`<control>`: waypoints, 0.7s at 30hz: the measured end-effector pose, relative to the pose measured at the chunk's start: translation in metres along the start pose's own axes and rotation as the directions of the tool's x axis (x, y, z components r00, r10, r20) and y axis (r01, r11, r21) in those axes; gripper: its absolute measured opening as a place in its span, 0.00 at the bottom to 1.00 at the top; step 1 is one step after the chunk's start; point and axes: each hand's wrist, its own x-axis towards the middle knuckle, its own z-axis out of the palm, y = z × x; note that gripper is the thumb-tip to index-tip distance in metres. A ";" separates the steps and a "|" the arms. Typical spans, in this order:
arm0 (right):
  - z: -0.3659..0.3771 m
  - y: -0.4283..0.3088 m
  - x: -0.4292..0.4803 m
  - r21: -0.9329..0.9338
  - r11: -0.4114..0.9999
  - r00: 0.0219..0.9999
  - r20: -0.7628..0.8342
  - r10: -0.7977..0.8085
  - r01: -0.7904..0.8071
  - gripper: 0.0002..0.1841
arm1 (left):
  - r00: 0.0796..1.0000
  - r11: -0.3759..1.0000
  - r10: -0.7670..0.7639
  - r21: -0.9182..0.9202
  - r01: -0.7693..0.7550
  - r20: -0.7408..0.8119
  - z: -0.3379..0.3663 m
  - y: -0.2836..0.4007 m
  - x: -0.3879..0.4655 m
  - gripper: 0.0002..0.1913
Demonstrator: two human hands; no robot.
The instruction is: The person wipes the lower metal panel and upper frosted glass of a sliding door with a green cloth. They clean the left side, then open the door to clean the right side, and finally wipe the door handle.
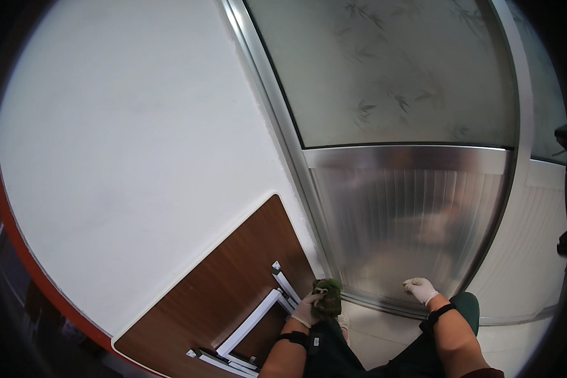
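My left hand point(306, 309), in a thin white glove, grips a bunched green patterned cloth point(327, 298). The cloth hangs above my left knee, beside the right edge of a folding table point(245, 250). That table leans on the wall with its brown wood-grain underside and folded white metal legs point(250, 326) facing me. My right hand point(420, 289), gloved in white too, is held in front of the lower ribbed metal panel point(397, 227) of a door. Its fingers are curled in, and I see nothing in them.
Above the ribbed panel, the door has a frosted glass pane point(397, 71) with a leaf pattern. Its metal frame point(283, 118) meets a white wall point(123, 118). A green rounded seat-like object point(467, 309) shows beside my right forearm. Light floor tiles point(373, 330) lie below.
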 end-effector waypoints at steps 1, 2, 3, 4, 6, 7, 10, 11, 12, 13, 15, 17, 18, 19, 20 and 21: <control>0.000 0.000 0.000 -0.004 1.000 1.000 0.002 -0.017 0.017 0.13 | 0.998 1.000 -0.017 -0.003 0.016 -0.055 0.000 0.000 0.000 0.23; 0.000 -0.001 0.000 -0.011 1.000 1.000 -0.002 -0.013 0.013 0.14 | 0.999 1.000 -0.015 -0.008 0.015 -0.050 0.001 0.001 0.000 0.23; 0.000 -0.001 -0.001 -0.019 1.000 1.000 -0.006 -0.009 0.009 0.14 | 1.000 1.000 0.000 -0.015 0.000 -0.010 0.002 0.000 -0.001 0.23; 0.000 -0.002 -0.001 -0.022 1.000 1.000 -0.001 -0.018 0.018 0.14 | 0.999 1.000 -0.003 -0.003 0.003 -0.049 0.003 0.001 0.000 0.23; 0.001 -0.005 -0.002 -0.035 0.999 1.000 -0.004 0.006 -0.007 0.14 | 0.999 1.000 -0.021 -0.005 0.021 -0.049 0.006 0.003 -0.002 0.23; 0.000 -0.006 -0.005 -0.038 0.999 1.000 0.008 -0.030 0.030 0.14 | 1.000 1.000 -0.013 0.001 0.013 -0.018 0.008 0.004 -0.002 0.23; 0.000 -0.014 -0.010 -0.067 0.997 0.999 0.023 -0.023 0.024 0.14 | 0.998 1.000 -0.015 0.003 0.016 -0.059 0.013 0.005 -0.004 0.23; 0.000 -0.017 -0.011 -0.076 0.997 0.999 0.031 -0.020 0.022 0.14 | 1.000 1.000 0.005 0.001 -0.005 0.001 0.015 0.005 -0.005 0.23; 0.001 -0.020 -0.013 -0.086 0.996 0.999 0.037 -0.018 0.021 0.14 | 0.999 1.000 0.004 -0.014 -0.005 -0.035 0.016 0.005 -0.005 0.22; 0.002 -0.022 -0.016 -0.068 0.997 0.999 0.034 -0.030 0.032 0.15 | 0.995 0.999 -0.014 0.033 0.018 -0.099 0.018 0.007 -0.004 0.22; 0.001 -0.026 -0.021 -0.033 0.999 1.000 0.016 -0.026 0.027 0.15 | 0.996 0.994 -0.021 0.107 0.030 -0.086 0.023 0.010 0.002 0.21; -0.002 -0.030 -0.026 -0.051 0.996 0.997 0.027 -0.072 0.074 0.16 | 0.977 0.975 0.004 0.218 0.044 -0.214 0.033 0.020 0.015 0.19; -0.004 -0.033 -0.029 -0.039 0.997 0.997 0.032 -0.068 0.069 0.16 | 0.967 0.945 0.083 0.326 0.000 -0.239 0.040 0.031 0.025 0.17; -0.006 -0.037 -0.031 -0.020 0.998 0.998 0.043 -0.051 0.052 0.16 | 0.944 0.906 0.153 0.422 -0.015 -0.293 0.049 0.044 0.036 0.14; -0.008 -0.041 -0.033 -0.062 0.996 0.997 0.048 -0.059 0.062 0.16 | 0.929 0.863 0.277 0.489 -0.129 -0.244 0.061 0.059 0.053 0.13; -0.010 -0.045 -0.036 -0.067 0.995 0.997 0.047 -0.065 0.068 0.16 | 0.894 0.804 0.394 0.552 -0.223 -0.213 0.076 0.078 0.072 0.11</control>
